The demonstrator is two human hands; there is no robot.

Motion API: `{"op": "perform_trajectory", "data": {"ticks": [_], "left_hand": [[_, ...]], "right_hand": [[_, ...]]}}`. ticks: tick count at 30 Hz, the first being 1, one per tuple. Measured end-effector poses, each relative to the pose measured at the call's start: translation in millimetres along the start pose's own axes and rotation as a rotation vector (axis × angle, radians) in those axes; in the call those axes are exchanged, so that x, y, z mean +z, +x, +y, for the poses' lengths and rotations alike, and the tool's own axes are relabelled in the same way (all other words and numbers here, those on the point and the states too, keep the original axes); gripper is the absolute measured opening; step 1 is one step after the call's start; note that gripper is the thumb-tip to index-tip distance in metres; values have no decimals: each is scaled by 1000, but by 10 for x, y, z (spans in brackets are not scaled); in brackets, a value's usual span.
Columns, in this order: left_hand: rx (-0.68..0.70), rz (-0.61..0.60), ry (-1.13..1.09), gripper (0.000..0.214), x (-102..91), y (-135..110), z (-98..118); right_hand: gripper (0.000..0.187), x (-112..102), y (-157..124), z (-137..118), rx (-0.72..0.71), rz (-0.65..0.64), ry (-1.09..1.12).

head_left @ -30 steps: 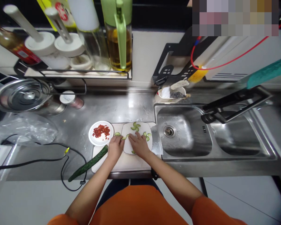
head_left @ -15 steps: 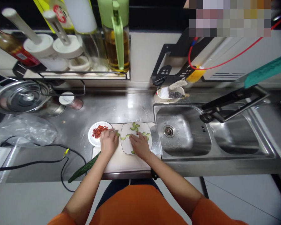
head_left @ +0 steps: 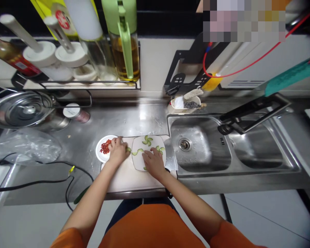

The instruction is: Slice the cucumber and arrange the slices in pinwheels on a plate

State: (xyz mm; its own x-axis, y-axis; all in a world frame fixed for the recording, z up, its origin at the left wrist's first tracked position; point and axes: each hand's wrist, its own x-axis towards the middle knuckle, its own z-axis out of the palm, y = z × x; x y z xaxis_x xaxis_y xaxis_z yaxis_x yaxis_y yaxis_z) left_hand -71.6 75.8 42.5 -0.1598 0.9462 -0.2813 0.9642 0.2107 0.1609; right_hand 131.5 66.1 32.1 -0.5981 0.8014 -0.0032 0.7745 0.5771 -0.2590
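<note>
My left hand (head_left: pixel 118 150) reaches over the right edge of a small round white plate (head_left: pixel 100 155) of chopped red chilli (head_left: pixel 104 146), fingers curled down onto it; what they pinch is hidden. My right hand (head_left: pixel 153 161) rests flat with spread fingers on a squarish white plate (head_left: pixel 160 141) that carries green cucumber slices (head_left: pixel 147 140) laid in small fans. Both plates sit on a pale cutting board (head_left: pixel 126 179) at the counter's front. A whole cucumber (head_left: pixel 80 195) pokes out below my left forearm.
A double steel sink (head_left: pixel 204 151) with a black tap (head_left: pixel 250 115) lies right of the board. A lidded pot (head_left: pixel 20 110), plastic bag (head_left: pixel 23 146) and black cable (head_left: pixel 41 181) are on the left. A shelf of bottles and jars (head_left: pixel 74 58) hangs above.
My left hand has moved from the squarish plate's left edge up and left onto the chilli plate. My right hand has stayed on the squarish plate. The view has shifted slightly.
</note>
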Motion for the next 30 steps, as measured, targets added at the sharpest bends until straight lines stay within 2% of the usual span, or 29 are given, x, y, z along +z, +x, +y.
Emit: {"op": "perform_trajectory", "data": {"ticks": [4, 10, 13, 20, 26, 28, 30], "left_hand": [[34, -12, -23, 18, -20, 43, -39], [175, 73, -74, 7, -12, 12, -87], [250, 103, -103, 10, -10, -15, -115], [383, 44, -252, 12, -139, -121, -197], [390, 21, -480, 11, -228, -174, -70], [343, 6, -597, 13, -223, -186, -17], [234, -2, -739, 17, -195, -202, 21]], "right_hand": [[24, -27, -3, 15, 10, -6, 18], [25, -56, 4, 24, 34, -28, 65], [25, -76, 35, 11, 59, -67, 105], [25, -161, 181, -65, 115, -109, 277], [25, -223, 339, -170, 105, -91, 368], [21, -234, 366, -180, 128, -69, 408], [18, -242, 376, -168, 170, -30, 479]]}}
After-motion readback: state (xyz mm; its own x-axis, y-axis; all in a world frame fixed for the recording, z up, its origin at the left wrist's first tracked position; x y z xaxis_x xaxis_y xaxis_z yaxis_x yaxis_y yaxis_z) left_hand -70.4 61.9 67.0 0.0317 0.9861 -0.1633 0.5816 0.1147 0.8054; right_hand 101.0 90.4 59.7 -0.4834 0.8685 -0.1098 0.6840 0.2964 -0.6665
